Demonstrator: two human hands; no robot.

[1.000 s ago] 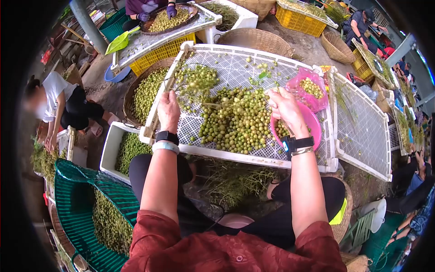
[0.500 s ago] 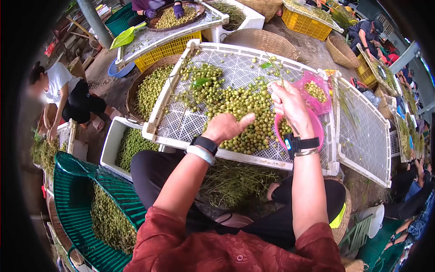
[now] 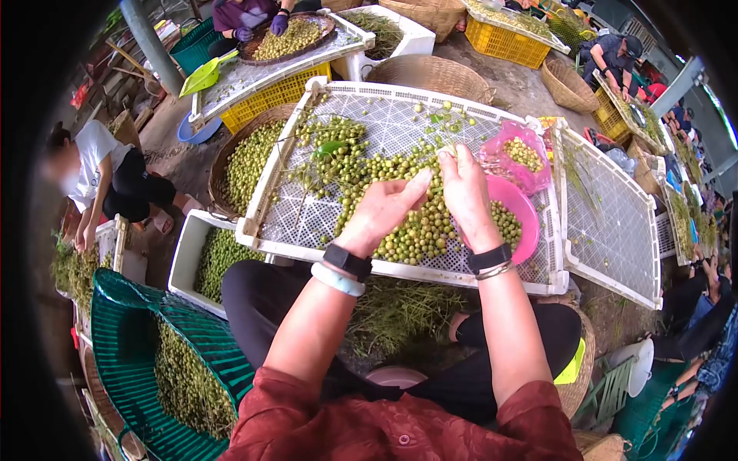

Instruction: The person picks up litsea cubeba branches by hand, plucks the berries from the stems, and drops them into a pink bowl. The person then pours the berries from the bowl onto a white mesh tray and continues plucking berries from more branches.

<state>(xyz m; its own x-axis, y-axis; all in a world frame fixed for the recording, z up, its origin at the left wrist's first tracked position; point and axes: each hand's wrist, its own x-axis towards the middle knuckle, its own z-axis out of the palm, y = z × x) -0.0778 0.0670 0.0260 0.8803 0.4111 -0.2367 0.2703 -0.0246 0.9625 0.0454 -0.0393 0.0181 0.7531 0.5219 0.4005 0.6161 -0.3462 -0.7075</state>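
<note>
Small round green-yellow fruits lie heaped on a white lattice tray across my knees. My right hand is closed above the heap, thumb and fingers pinching the thin stems of a fruit sprig whose fruits stick out beyond the fingertips. To its left, my left hand hovers over the heap with the thumb stretched out toward the right hand; its other fingers are partly hidden. A pink bowl with fruits sits beside my right wrist. Behind it lies a pink plastic bag of fruits.
A green basket and a white box of fruits stand at my left. Cut stems lie beneath the tray. Another lattice tray leans at the right. People work nearby, one wearing purple gloves.
My right hand has moved left and inward with the sprig, and my left hand has risen toward it, narrowing the gap. The view has shifted slightly.
</note>
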